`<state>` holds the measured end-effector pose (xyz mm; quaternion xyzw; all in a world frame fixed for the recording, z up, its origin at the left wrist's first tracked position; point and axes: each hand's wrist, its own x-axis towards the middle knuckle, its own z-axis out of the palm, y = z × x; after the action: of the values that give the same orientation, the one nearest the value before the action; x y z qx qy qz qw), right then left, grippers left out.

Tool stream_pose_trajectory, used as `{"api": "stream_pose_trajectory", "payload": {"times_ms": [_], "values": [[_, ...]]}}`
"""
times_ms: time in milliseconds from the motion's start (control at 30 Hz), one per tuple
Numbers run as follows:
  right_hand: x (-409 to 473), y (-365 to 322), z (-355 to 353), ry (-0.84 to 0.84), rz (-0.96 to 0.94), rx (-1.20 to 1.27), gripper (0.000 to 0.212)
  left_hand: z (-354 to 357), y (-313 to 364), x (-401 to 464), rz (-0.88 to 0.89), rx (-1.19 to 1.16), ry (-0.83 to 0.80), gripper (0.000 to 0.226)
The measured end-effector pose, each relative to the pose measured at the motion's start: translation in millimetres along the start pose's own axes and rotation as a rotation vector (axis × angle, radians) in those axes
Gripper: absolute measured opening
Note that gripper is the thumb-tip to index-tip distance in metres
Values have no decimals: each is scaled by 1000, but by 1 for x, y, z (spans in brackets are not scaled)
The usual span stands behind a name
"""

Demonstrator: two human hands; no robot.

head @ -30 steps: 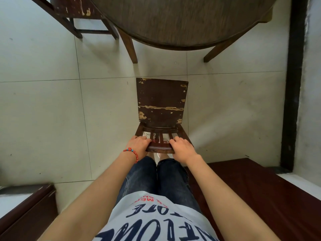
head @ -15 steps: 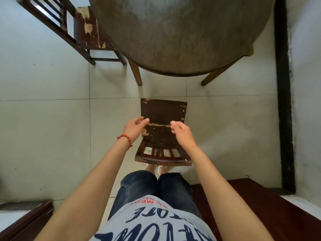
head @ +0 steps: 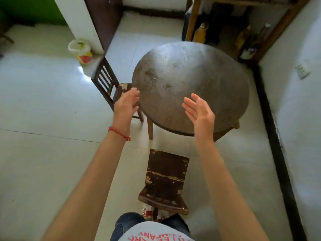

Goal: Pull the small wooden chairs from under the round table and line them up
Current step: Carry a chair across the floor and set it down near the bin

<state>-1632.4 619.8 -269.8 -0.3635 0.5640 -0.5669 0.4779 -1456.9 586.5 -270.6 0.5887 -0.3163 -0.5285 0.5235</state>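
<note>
— Two hands up in the air, neither gripping anything. See them?

— Yes. The left hand [head: 126,103] has its fingers straight and loosely together; the right hand [head: 199,111] has its fingers spread, palm turned inward. Both are empty.

— Where are the chairs from those fingers?

— One small wooden chair [head: 165,180] stands on the floor below the wrists, between the forearms, clear of the round table [head: 191,84] and near the person's feet, its backrest toward the person. The second chair [head: 111,86] is just beyond the left fingertips, its seat partly tucked under the table's edge, slatted back pointing away from the table.

— And the table itself?

— Ahead of both sets of fingertips. A white bucket [head: 80,50] sits well beyond the left fingers, past the second chair.
</note>
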Motion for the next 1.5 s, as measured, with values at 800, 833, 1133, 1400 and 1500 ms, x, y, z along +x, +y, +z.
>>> {"api": "stream_pose_trajectory", "payload": {"times_ms": [800,833,1133,1400,1500], "values": [[-33,-117,96,-243,-256,190,28,-92,137,-64,433,-193,197,23],[-34,-116,98,-252,-251,188,29,-95,137,-64,431,-191,203,23],[-37,-98,163,-323,-231,194,25,-156,137,-46,416,-171,238,24],[-26,-75,250,-245,-189,200,29,-221,152,21,339,-186,162,26],[-17,-69,284,-204,-171,207,30,-245,160,51,305,-193,139,27]]}}
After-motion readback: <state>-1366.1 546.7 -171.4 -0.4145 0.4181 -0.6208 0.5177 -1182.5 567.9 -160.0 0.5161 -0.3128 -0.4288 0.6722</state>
